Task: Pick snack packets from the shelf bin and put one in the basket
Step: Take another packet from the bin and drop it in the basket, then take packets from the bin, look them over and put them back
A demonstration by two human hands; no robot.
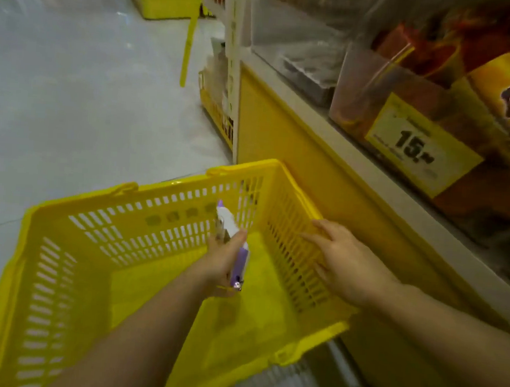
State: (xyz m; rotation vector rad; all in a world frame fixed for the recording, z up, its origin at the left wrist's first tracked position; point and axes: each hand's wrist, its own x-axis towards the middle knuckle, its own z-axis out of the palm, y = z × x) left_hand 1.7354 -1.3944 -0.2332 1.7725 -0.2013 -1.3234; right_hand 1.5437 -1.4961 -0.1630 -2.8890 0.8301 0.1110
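A yellow plastic basket [57, 284] with slotted walls sits on the floor below me. My left hand [220, 267] is inside it and grips a white and purple snack packet [237, 253], held edge-on above the basket's floor. My right hand [343, 261] rests with straight fingers on the basket's right rim, beside the shelf. The clear shelf bin [406, 113] with orange and yellow packets stands on the shelf at the upper right, behind a yellow price tag [419, 148] reading 15.
The yellow shelf base [297, 141] runs along the right, close against the basket. Another yellow basket [165, 0] stands on the floor at the top, with a yellow pole [189, 41] beside it. Pale tiled floor [73, 87] stretches to the left.
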